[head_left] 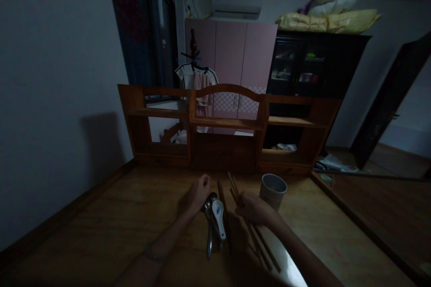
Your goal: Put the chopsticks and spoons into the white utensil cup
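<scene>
My right hand (pixel 255 208) is closed around several wooden chopsticks (pixel 259 246), which slant from upper left to lower right over the table. Just beyond it stands a grey cylindrical container (pixel 273 195), with small holes showing inside its bottom. My left hand (pixel 200 193) hangs with its fingers curled, and nothing shows in it. Below that hand lie metal spoons (pixel 209 237), their dark bowls partly hidden. Beside them rests a white soup spoon (pixel 218 215) with a blue pattern. Darker chopsticks (pixel 222 202) lie between the soup spoon and my right hand.
The wooden tabletop (pixel 134 215) has a raised rim (pixel 357 224) on the right. A wooden shelf unit (pixel 225 123) spans its back edge. A white wall (pixel 60 98) borders the left. Farther back are a pink wardrobe (pixel 230 49) and a dark cabinet (pixel 323 63).
</scene>
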`<state>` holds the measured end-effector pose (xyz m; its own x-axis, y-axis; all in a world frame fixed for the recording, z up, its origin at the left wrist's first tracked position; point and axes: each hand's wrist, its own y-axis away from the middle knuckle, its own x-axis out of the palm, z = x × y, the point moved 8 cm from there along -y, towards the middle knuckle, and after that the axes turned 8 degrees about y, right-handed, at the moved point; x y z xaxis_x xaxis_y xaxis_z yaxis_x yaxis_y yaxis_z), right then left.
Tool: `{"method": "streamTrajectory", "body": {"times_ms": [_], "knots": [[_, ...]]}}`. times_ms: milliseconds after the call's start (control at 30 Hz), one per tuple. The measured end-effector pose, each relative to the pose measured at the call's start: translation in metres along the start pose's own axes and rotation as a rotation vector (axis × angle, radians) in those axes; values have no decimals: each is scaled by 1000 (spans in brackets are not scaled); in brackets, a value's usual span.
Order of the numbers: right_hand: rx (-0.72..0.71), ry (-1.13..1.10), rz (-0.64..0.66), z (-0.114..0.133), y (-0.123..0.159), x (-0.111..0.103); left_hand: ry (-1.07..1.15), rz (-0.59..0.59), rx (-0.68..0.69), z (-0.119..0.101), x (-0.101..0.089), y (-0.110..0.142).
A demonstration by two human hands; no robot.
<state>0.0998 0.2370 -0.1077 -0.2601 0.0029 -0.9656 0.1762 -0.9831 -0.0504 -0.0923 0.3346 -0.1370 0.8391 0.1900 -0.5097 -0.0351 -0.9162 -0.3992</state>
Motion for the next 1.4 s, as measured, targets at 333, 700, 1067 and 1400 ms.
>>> {"method": "streamTrajectory", "body": {"times_ms": [333, 700, 1067, 1400], "knots": [[-336, -456, -206, 29, -1, -40, 252, 159, 438, -104, 9, 51], [-280, -485, -501, 4, 12, -29, 362, 207, 204, -77, 29, 58], [-263, -443, -613, 2, 16, -39, 395, 295, 151, -79, 40, 60], [-265, -500, -577, 1, 12, -31, 361, 353, 94, -78, 43, 56]]}}
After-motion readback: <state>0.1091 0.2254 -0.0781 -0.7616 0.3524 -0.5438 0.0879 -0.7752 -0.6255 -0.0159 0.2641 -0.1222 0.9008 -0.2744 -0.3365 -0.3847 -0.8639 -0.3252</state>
